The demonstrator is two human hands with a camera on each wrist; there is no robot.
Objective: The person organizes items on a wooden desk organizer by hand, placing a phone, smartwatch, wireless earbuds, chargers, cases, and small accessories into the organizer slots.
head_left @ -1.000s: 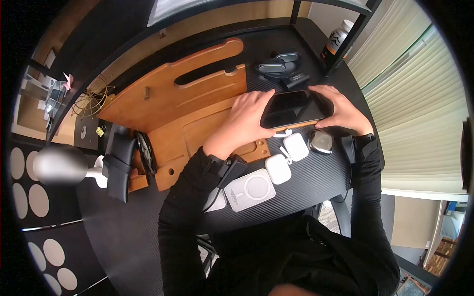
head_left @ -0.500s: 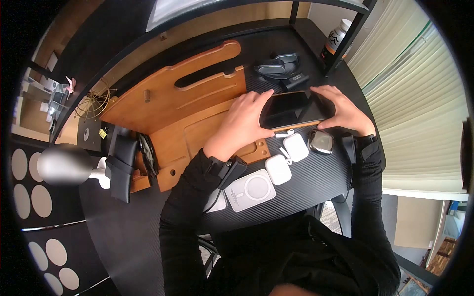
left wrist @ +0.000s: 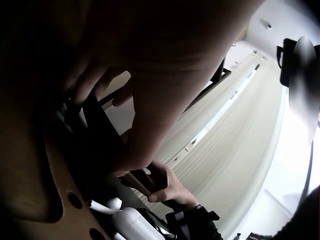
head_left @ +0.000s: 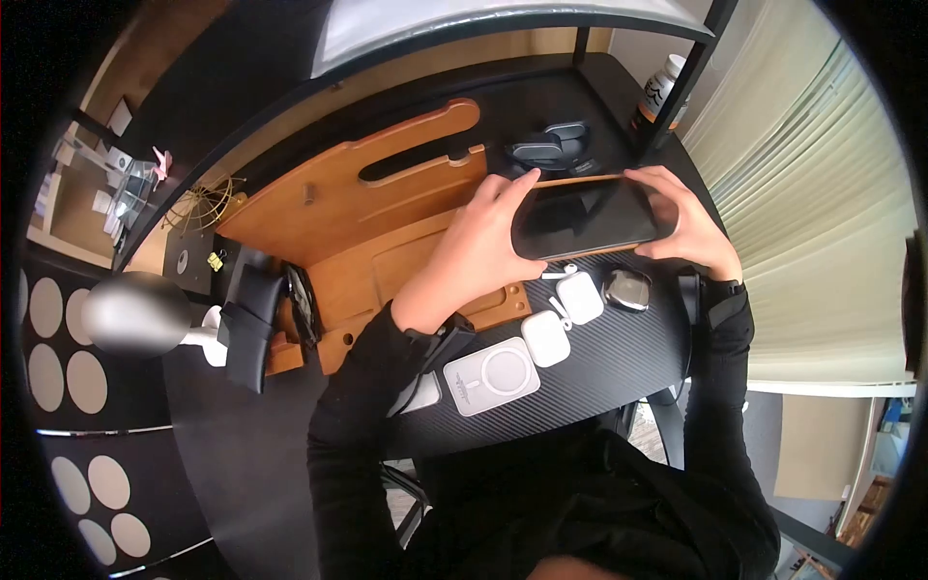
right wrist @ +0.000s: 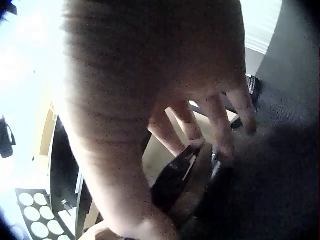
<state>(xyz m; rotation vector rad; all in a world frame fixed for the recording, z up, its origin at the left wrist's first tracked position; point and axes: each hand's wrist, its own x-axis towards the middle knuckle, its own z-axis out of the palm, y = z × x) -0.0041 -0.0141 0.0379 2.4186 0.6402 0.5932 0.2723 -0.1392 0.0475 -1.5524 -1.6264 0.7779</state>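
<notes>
Two hands, left hand (head_left: 474, 242) and right hand (head_left: 694, 232), hold opposite ends of the phone (head_left: 586, 217), right of the wooden organizer (head_left: 353, 198). Assessed rigid, light, slippery, glass-fragile; edges remain the proper holding points.

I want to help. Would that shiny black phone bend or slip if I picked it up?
The phone probably wouldn't bend: it looks flat between the left hand and right hand. It might slip, since its front looks shiny. That glassy front could crack if dropped.
</notes>
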